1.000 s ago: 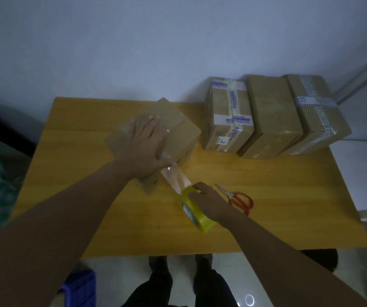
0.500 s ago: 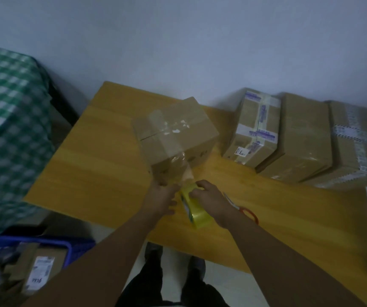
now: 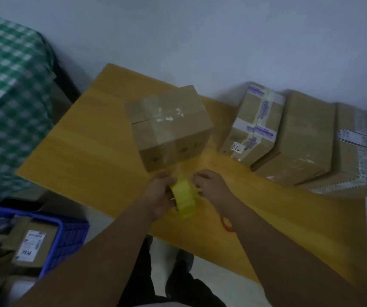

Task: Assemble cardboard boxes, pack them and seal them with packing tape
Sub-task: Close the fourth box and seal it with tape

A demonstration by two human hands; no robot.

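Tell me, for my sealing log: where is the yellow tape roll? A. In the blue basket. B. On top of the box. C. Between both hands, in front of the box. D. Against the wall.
C: the yellow tape roll sits between the left hand and right hand, just in front of the box.

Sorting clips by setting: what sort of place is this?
Probably a small parcel-packing corner: taped boxes on a wooden table, a yellow tape roll in use, a blue crate of parcels on the floor.
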